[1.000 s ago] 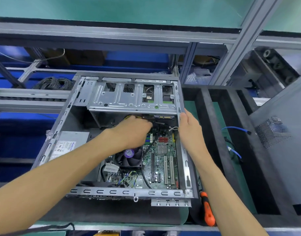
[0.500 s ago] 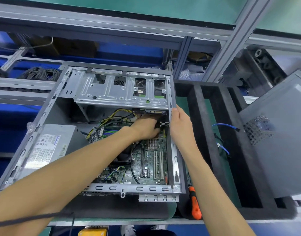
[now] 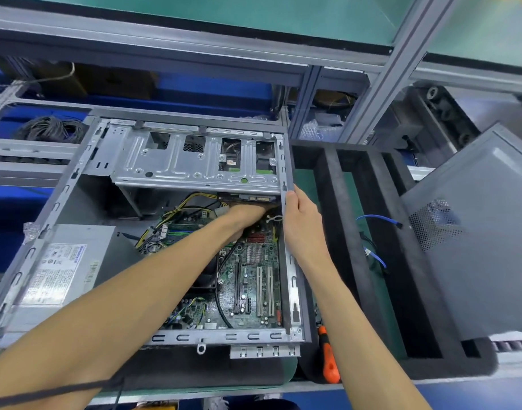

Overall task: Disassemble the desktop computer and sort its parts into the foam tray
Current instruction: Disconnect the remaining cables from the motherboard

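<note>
Now the case (image 3: pixel 286 173) wall is gripped by the right hand (image 3: pixel 301 226), beside the foam tray (image 3: pixel 330 184). The left hand (image 3: pixel 248 214) is pushed deep inside; its fingers are hidden, so their state cannot be told. A wire (image 3: pixel 194 199) could be torn if it is pulled hard.

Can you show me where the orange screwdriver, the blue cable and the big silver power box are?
orange screwdriver (image 3: pixel 329 365): head view, on its orange handle.
blue cable (image 3: pixel 376 217): head view, on its upper loop.
silver power box (image 3: pixel 58 270): head view, on its label.

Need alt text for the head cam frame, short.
A person's left hand reaches under the drive cage of an open desktop computer case while the right hand grips its side rail. A foam tray beside it holds blue cables.
</note>
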`<state>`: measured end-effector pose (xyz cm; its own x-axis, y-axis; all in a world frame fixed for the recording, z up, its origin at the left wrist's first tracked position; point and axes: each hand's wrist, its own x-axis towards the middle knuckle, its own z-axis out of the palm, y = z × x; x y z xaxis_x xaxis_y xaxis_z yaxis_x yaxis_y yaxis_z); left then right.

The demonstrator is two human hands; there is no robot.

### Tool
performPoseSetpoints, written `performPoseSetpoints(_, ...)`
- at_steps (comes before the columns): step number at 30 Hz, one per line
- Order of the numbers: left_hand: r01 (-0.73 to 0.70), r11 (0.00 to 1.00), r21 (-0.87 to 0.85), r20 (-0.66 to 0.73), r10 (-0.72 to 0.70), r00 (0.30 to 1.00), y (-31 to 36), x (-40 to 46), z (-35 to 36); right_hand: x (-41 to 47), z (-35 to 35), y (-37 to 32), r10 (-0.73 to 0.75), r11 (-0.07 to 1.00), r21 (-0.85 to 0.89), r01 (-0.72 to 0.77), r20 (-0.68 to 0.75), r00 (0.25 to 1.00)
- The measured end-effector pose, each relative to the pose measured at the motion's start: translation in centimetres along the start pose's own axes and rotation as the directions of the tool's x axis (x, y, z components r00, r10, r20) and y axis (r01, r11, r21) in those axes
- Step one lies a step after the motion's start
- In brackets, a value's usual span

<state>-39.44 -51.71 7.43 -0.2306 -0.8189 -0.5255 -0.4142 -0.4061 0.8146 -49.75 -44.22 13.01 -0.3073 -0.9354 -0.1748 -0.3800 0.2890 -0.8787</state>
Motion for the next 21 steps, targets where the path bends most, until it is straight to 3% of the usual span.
performPoseSetpoints(6, -0.020, 0.995, 0.095, 0.022, 0.018, 1.000, 0.1, -0.7, 1.0, 0.1, 0.1, 0.0, 0.002, 1.000, -0.002, -0.002, -0.005, 1.000)
performPoseSetpoints(15, 0.005, 0.996, -0.084, -0.200, -0.022, 0.980, 0.4, -0.2, 2.5, 0.3, 0.2, 0.2, 0.004, 1.000, -0.020, -0.005, -0.010, 1.000)
performPoseSetpoints(18, 0.047, 0.998, -0.047, -0.208, -0.056, 0.976, 0.5, -0.1, 2.1, 0.3, 0.2, 0.1, 0.010, 1.000, -0.029, -0.010, -0.002, 1.000)
performPoseSetpoints(21, 0.060, 0.990, -0.126, -0.153, -0.080, 0.985, 0.4, -0.2, 1.9, 0.3, 0.2, 0.0, 0.014, 0.999, -0.042, -0.014, 0.004, 1.000)
